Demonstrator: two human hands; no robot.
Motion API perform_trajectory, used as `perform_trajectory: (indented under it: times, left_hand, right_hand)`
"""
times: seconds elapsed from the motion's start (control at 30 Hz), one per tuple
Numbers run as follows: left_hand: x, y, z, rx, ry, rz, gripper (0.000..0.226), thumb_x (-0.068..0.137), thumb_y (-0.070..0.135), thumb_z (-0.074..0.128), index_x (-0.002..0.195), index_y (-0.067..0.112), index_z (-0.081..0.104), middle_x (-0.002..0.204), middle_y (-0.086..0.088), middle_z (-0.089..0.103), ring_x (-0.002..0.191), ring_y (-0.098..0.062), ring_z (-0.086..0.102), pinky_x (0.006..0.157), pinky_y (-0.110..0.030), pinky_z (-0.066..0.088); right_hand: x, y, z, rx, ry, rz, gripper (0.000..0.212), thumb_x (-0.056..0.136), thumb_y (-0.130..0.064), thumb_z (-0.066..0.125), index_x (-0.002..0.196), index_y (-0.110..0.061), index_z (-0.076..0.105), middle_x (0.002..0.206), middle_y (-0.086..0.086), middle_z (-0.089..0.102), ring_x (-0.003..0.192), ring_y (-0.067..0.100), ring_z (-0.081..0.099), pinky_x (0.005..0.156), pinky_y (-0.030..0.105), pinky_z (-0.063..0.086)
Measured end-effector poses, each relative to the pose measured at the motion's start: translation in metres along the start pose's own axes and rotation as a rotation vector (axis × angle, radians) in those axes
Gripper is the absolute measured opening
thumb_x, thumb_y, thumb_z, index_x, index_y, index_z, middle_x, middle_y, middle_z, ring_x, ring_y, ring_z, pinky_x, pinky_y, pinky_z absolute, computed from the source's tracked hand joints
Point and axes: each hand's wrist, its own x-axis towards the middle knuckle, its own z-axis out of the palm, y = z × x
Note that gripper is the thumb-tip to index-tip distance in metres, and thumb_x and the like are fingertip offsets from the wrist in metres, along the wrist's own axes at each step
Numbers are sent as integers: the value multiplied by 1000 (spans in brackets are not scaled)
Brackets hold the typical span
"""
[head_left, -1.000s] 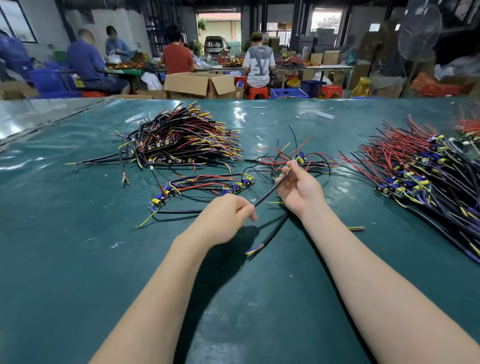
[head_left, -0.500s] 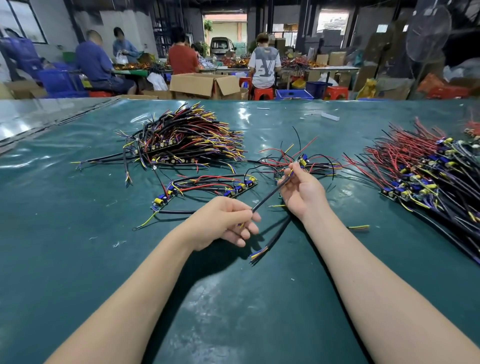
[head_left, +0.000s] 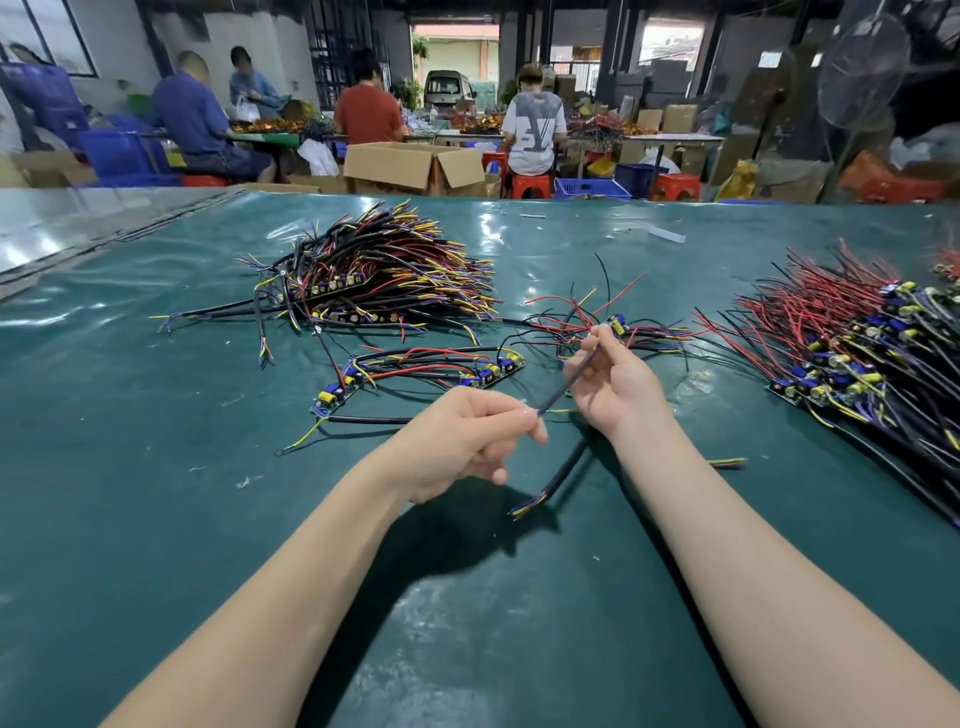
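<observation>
1. Your left hand (head_left: 467, 436) is pinching the lower end of a thin black sheathed cable (head_left: 565, 383).
2. Your right hand (head_left: 615, 384) is gripping its upper end.
3. The cable is hanging slanted between both hands, above the dark green table mat (head_left: 156, 519).

Tangled wire pile (head_left: 384, 280) and red-wire pile (head_left: 857, 353) lie well apart on green table (head_left: 130, 519).

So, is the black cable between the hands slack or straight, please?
Straight: the black cable runs unbent from left hand to right hand.
</observation>
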Motion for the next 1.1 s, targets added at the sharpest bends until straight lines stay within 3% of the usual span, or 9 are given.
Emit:
perform_trajectory:
  times: [0.1,0.2,0.3,0.43,0.6,0.7,0.83,0.97,1.1]
  left_hand:
    - [-4,6,6,-212,-126,15,28,80,23,50,63,16,71,41,14,32,35,1,31,42,-13,40]
    - [-6,6,3,-291,-102,-3,24,80,20,50,71,13,71,41,12,36,35,1,33,43,-15,45]
    - [-3,-1,-3,-24,5,-90,24,93,14,48,75,9,63,41,10,44,34,0,36,44,-17,47]
    - [4,-8,-16,322,234,-124,41,97,22,46,57,13,51,36,8,42,31,-5,36,39,-16,39]
    - [3,-10,-34,556,250,-119,48,95,29,46,50,15,43,32,5,38,31,-10,35,44,-18,35]
    - [3,-10,-40,606,321,-114,49,97,32,43,52,16,54,35,6,45,32,-10,39,43,-19,37]
    - [4,-7,-43,381,596,-63,49,100,32,36,64,14,64,55,2,56,40,-4,47,41,-15,42]
    - [8,-1,-21,112,423,-59,39,99,32,36,79,16,65,64,6,58,51,-2,54,44,-16,47]
    - [9,-6,2,228,300,-48,37,98,32,39,75,17,62,48,10,51,38,-1,44,34,-13,32]
  right_hand:
    - [-5,3,3,-19,-76,113,28,97,-20,41,71,-15,49,39,-7,51,31,3,43,39,12,35]
    - [-4,-2,1,-34,-47,127,28,97,-20,42,71,-15,49,39,-7,52,30,2,39,34,10,27]
    - [-2,-8,-7,-21,19,86,29,97,-19,43,70,-13,50,39,-6,54,29,1,41,32,9,28]
    - [-1,-15,-6,-5,7,17,29,97,-17,43,70,-12,50,42,-4,57,30,3,44,34,11,36]
    - [-7,-6,0,33,-13,-30,27,97,-14,45,71,-11,53,43,-4,59,35,2,51,37,10,38]
    - [-10,-5,2,23,-26,-57,25,96,-13,46,72,-11,52,44,-4,59,37,2,52,38,11,40]
    - [-12,-9,6,6,-17,-126,24,96,-10,46,73,-11,50,43,-4,57,37,1,50,40,10,41]
    - [-19,-1,14,-92,-33,-104,24,95,-8,47,71,-11,51,42,-3,57,34,1,48,39,11,41]
    - [-28,18,22,-233,-97,-37,23,94,-7,48,72,-12,51,41,-3,57,33,0,46,37,11,40]
